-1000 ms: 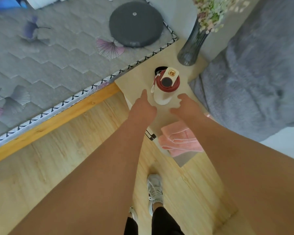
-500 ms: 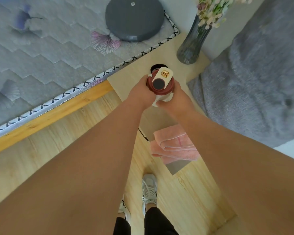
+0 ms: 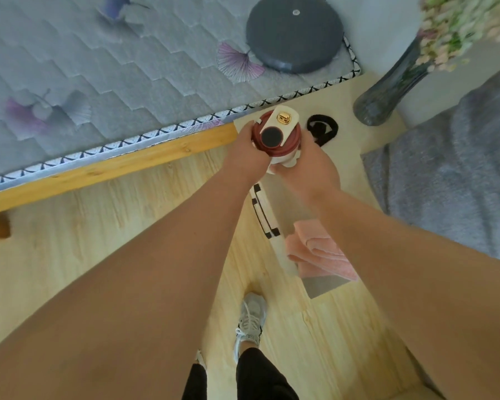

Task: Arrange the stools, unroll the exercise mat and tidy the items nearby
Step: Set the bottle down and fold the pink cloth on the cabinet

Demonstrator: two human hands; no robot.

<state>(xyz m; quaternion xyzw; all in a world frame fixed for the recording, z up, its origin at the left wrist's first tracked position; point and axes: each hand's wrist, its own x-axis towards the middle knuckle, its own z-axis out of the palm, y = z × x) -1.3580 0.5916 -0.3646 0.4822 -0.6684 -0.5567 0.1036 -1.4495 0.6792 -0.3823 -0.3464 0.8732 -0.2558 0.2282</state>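
Observation:
A white water bottle with a dark red lid is held upright between both hands above the pale bedside cabinet. My left hand wraps its left side and my right hand cups its lower right side. A black hair tie lies on the cabinet top just right of the bottle. A folded pink towel rests on the cabinet's near end, partly under my right forearm.
A dark glass vase with flowers stands at the cabinet's far right. A round grey cushion lies on the quilted mattress, edged by a wooden frame. A grey fluffy blanket fills the right. My shoe stands on wooden floor.
Both hands reached the bottle, closed around it and lifted it to the left, which uncovered the black hair tie behind it.

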